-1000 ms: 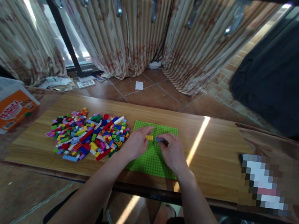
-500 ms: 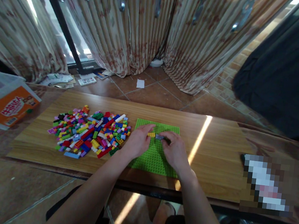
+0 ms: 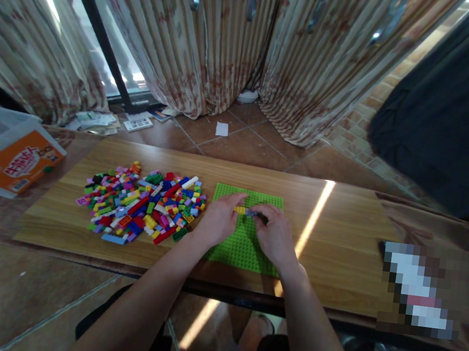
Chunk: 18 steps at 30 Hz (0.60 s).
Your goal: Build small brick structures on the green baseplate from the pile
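Observation:
Over the upper part of a green studded baseplate (image 3: 242, 250), my two hands meet from either side. My left hand (image 3: 221, 216) is closed on a yellow toy brick (image 3: 240, 210), pinched between thumb and fingers. My right hand (image 3: 272, 231) is closed on a small grey-blue brick (image 3: 251, 213), its far end hidden by the fingers. The two bricks touch end to end; whether they are locked together I cannot tell. Left of the baseplate lies a spread pile of loose coloured bricks (image 3: 141, 204).
A wooden board (image 3: 335, 256) carries the baseplate and bricks. At its left stands a translucent bag or tub with an orange label (image 3: 17, 163); a blurred-out object (image 3: 417, 289) lies at the right. Curtains (image 3: 215, 53) hang behind, and papers (image 3: 138, 122) lie on the floor.
The gap between the yellow brick and the grey-blue brick has closed; they now touch. Both hands keep their grip, and the camera view has shifted slightly.

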### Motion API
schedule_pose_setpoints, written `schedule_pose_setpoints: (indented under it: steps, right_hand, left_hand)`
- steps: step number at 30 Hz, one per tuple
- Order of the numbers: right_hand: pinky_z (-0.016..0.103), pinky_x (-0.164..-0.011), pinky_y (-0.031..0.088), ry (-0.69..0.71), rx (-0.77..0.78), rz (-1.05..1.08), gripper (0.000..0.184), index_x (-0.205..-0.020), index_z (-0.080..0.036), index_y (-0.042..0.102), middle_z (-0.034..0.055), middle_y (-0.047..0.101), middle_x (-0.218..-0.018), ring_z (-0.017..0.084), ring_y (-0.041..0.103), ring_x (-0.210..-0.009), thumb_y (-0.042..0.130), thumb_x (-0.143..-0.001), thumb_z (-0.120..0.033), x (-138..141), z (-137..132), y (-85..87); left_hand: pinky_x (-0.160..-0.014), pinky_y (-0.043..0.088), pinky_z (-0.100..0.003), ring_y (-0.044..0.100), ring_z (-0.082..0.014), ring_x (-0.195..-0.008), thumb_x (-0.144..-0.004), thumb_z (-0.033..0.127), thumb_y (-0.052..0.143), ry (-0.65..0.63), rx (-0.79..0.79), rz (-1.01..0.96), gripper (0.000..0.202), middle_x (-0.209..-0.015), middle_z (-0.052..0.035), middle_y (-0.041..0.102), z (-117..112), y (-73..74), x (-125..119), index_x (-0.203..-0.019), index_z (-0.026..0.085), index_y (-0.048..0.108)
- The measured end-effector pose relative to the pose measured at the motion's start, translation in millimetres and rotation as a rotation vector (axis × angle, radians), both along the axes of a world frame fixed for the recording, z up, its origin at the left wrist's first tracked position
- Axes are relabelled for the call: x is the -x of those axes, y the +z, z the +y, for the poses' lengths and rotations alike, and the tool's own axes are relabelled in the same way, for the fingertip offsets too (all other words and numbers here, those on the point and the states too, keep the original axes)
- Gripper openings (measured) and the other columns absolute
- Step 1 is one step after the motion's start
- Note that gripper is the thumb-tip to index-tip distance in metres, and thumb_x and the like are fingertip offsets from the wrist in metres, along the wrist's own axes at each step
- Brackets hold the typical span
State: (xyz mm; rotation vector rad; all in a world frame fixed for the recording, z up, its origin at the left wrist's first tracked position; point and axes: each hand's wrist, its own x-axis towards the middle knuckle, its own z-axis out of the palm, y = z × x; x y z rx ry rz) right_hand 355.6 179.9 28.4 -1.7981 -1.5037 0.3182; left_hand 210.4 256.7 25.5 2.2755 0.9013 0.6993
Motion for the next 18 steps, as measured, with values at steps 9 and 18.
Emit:
schedule_pose_setpoints:
  steps: [9,18]
  right_hand:
    - [0.039,-0.087,0.048,-0.095,-0.036,0.095,0.022,-0.093,-0.022,0.071,0.0062,0.07,-0.098,0.023,0.062,-0.093,0.053,-0.079,-0.021,-7,-1,1.3]
    - [0.036,-0.076,0.049,-0.241,-0.026,0.11,0.023,-0.091,-0.019,0.072,0.008,0.07,-0.091,0.022,0.063,-0.082,0.055,-0.082,-0.032,-10,1,-1.6]
  left_hand:
    - [-0.101,0.049,-0.037,0.059,-0.019,-0.114,-0.076,-0.001,0.048,-0.008,0.025,-0.019,0.054,-0.123,-0.0082,0.063,2,0.8,2,-0.127,0.017,0.051]
    - [-0.1,0.049,-0.038,0.06,-0.019,-0.112,-0.073,-0.003,0.047,-0.012,0.036,-0.044,0.056,-0.121,-0.0091,0.064,6,-0.5,6,-0.126,0.016,0.051]
